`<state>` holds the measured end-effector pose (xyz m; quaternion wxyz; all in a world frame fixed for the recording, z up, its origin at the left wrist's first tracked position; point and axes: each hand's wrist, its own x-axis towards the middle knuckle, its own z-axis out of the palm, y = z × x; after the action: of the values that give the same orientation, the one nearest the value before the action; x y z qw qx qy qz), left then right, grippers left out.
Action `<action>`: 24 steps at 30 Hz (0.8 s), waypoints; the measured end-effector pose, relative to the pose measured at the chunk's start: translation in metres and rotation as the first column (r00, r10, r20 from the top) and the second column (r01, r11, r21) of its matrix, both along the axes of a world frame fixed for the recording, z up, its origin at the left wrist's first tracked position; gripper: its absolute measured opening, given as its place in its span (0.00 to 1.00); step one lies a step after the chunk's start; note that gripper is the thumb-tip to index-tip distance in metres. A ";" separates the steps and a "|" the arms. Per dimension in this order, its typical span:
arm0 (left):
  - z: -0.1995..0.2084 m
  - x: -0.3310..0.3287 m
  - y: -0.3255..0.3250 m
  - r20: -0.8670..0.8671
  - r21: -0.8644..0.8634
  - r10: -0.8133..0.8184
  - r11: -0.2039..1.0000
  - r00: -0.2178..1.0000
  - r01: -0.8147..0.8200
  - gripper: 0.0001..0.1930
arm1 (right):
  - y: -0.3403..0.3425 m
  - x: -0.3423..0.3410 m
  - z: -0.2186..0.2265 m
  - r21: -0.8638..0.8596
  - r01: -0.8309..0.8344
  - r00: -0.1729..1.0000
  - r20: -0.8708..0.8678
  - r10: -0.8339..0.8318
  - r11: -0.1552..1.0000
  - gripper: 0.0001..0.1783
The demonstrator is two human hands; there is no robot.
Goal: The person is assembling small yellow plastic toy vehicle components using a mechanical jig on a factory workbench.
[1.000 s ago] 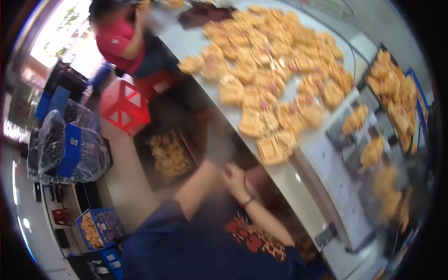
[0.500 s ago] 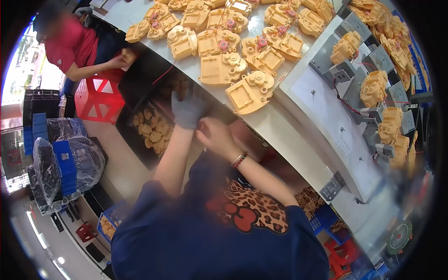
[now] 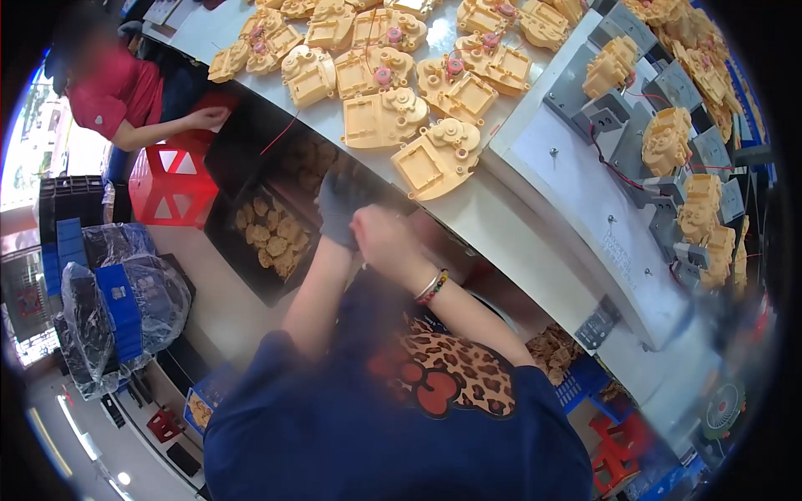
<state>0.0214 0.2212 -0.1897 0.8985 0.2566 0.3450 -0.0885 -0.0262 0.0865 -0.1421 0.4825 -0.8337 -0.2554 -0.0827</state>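
A grey glove (image 3: 341,224) covers my left hand (image 3: 337,196), which is held low beside the table's near edge. Its fingers are blurred against the dark background, so their pose is unclear. My bare right hand (image 3: 386,242), with a beaded bracelet (image 3: 432,286) on the wrist, is closed at the glove's cuff, the fingers pinching its edge. On the tabletop just beyond lie yellow plastic housings; the nearest housing (image 3: 436,159) sits at the table's edge with a square recess facing up.
Black bins (image 3: 219,242) with yellow parts stand below at the left. A fixture (image 3: 576,184) holding several upright housings is on the right. Another person in red (image 3: 117,96) sits at the far left by a red stool (image 3: 171,188). Plastic-wrapped blue crates (image 3: 117,309) stand on the floor.
My right hand stays at the glove's cuff while the left hand turns slightly. The view has shifted a little, and the other person's hand no longer shows a yellow part.
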 end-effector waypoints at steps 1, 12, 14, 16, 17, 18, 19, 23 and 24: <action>-0.007 -0.003 0.002 -0.002 -0.001 -0.002 1.000 1.000 0.002 0.15 | -0.004 0.002 -0.002 0.065 0.067 0.997 -0.055 -0.063 0.996 0.12; -0.008 0.000 -0.004 -0.033 0.184 0.059 0.982 0.998 -0.052 0.19 | -0.001 -0.008 0.009 -0.162 -0.094 0.993 -0.082 0.081 0.982 0.09; -0.011 0.000 -0.007 -0.079 0.193 0.088 0.979 0.993 -0.071 0.17 | 0.001 -0.008 0.006 -0.283 -0.118 0.992 0.008 0.125 0.952 0.08; -0.022 0.002 -0.002 -0.018 0.190 0.079 0.979 0.997 -0.074 0.16 | -0.007 -0.002 0.009 -0.239 -0.013 0.997 0.065 0.029 0.971 0.08; -0.019 0.003 -0.005 0.042 0.187 0.069 0.979 0.997 -0.076 0.15 | -0.012 0.002 0.009 -0.189 0.092 0.991 0.116 -0.071 0.978 0.08; -0.016 0.004 -0.005 0.041 0.185 0.071 0.980 0.997 -0.077 0.15 | -0.013 0.004 0.005 -0.105 0.156 0.978 0.153 -0.139 0.982 0.08; -0.011 0.004 -0.005 0.038 0.181 0.050 0.982 0.998 -0.056 0.13 | -0.017 0.004 0.005 -0.107 0.153 0.979 0.153 -0.136 0.982 0.08; 0.025 -0.001 -0.006 -0.093 0.856 -0.506 -0.480 0.858 -0.190 0.09 | -0.024 -0.006 0.003 -0.136 -0.023 0.999 -0.026 0.019 0.990 0.09; 0.028 -0.001 -0.005 -0.396 0.068 -0.440 -0.889 0.806 -0.452 0.07 | -0.023 -0.008 0.000 -0.183 -0.124 0.985 -0.145 0.098 0.975 0.10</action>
<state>0.0199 0.2163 -0.1619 0.1942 -0.9414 0.1843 -0.2053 -0.0346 0.0638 -0.1418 0.4200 -0.8645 -0.2750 0.0261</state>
